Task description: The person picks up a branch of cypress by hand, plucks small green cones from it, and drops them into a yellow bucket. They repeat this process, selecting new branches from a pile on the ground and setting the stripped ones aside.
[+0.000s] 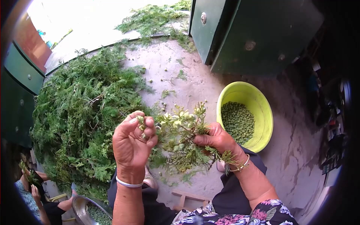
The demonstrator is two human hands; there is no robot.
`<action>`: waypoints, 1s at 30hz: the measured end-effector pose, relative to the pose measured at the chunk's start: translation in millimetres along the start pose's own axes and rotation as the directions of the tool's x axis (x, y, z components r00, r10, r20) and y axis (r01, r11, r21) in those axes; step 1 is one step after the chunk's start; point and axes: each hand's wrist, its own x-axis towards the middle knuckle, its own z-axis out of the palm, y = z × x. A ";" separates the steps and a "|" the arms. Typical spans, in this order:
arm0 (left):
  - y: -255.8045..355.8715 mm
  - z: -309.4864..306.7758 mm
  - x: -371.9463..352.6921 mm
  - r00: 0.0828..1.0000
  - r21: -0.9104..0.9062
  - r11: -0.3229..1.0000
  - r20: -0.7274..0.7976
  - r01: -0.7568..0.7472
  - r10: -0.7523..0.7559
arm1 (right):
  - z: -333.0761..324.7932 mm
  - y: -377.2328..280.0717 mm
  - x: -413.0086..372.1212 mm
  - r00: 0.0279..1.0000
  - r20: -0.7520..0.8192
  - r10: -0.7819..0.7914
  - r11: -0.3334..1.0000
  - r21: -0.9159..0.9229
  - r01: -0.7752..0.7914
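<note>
My left hand (134, 140) is raised palm up, its fingers curled around a few small green cones (141, 126). Just right of it, my right hand (217, 139) pinches a leafy green sprig (183, 140) by its stems. Pale cone clusters stand out along the sprig's upper side, and its lower leaves hang past my right wrist. To the right of my right hand sits a yellow-green bucket (265, 112), partly filled with small round green cones (238, 122).
A large heap of cut green branches (86, 112) lies on the left. Green metal doors (255, 41) stand at the upper right. At the lower left, a co-worker (32, 195) sits near a metal basin (80, 210) holding cones. A wooden frame (189, 198) lies between my feet.
</note>
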 end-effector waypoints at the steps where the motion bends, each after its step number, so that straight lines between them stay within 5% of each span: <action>1: 0.4 5.8 -3.5 0.999 0.047 0.999 -0.023 -0.023 0.024 | -1.8 -1.1 -0.6 1.000 0.012 -0.019 1.000 0.018 0.018; 4: -1.4 5.7 -9.4 0.995 0.179 0.981 -0.054 -0.068 0.079 | 2.8 -8.9 -0.7 0.998 0.002 -0.064 0.994 0.084 0.064; 6: 0.3 0.9 -12.6 0.991 0.320 0.945 0.132 -0.066 0.025 | -1.2 -9.2 -1.5 0.997 -0.044 -0.063 0.997 0.033 0.064; 8: -4.3 6.6 -16.8 0.996 0.294 0.955 0.093 -0.031 0.004 | -4.9 -8.3 -0.3 0.996 -0.059 -0.062 0.998 0.023 0.064; 12: -15.1 4.1 -20.6 0.988 0.531 0.838 -0.141 0.125 -0.058 | -1.4 -15.2 -1.5 0.985 -0.163 -0.063 0.995 0.064 0.074; 16: -28.7 5.9 -17.6 0.981 0.529 0.834 -0.184 0.156 -0.067 | 3.9 -10.7 1.9 0.961 -0.243 -0.129 0.986 0.076 0.151; 19: -31.3 4.7 -13.6 0.981 0.394 0.902 -0.148 0.175 -0.126 | 3.6 -7.3 4.3 0.983 -0.128 -0.131 0.988 -0.100 0.118; 22: -33.5 3.0 -13.3 0.980 0.256 0.956 -0.176 0.142 -0.098 | 7.3 -10.7 3.2 0.983 -0.159 -0.092 0.995 -0.043 0.087; 30: -39.8 0.1 -15.6 0.979 0.441 0.877 -0.030 0.192 -0.199 | 6.4 -10.1 3.9 0.986 -0.110 -0.127 0.992 -0.038 0.123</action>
